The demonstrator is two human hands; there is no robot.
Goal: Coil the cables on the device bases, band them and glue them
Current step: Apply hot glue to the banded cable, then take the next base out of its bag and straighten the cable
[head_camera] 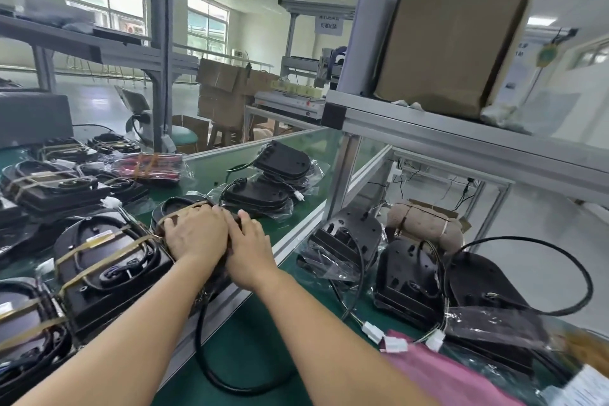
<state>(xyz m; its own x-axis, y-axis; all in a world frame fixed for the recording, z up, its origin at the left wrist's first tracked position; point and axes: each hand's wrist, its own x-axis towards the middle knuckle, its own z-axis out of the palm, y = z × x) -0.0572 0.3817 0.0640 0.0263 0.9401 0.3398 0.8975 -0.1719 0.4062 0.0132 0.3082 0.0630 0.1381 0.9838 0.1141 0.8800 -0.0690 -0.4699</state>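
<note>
A black device base lies on the green bench with a tan rubber band across it. My left hand lies flat on top of it, fingers spread over the band. My right hand sits beside it on the base's right edge, fingers curled around that edge. A thick black cable loops down from under my hands over the bench rail. Finished bases with coiled, banded cables lie to the left.
Bagged black bases are stacked just beyond my hands. Unbanded bases with loose cables and white connectors stand on the right bench. An aluminium shelf frame with a cardboard box rises at right. A pink cloth lies near me.
</note>
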